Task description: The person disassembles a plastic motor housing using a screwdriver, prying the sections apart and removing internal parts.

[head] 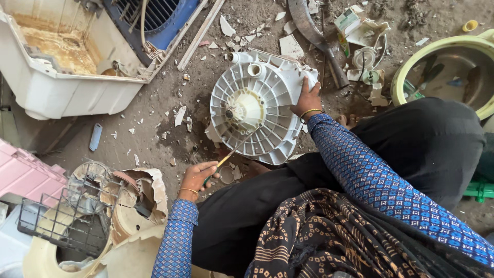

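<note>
- The left hand point(198, 177) is closed around a screwdriver point(226, 157) whose tip reaches in under the lower rim of the round white ribbed plastic housing point(254, 105). If it is levering there, the tip could slip off the ribs and jab toward the person's lap.
- The right hand point(307, 100) grips the housing's far edge, holding it tilted on the dirt floor point(154, 103); a hard push could twist the housing out of that grip.
- The plastic looks brittle, since white shards point(180, 116) lie all around, so a rib might snap and scatter sharp chips.
- The rusty wire grille point(56, 216) sits near the left elbow and could snag the sleeve.
</note>
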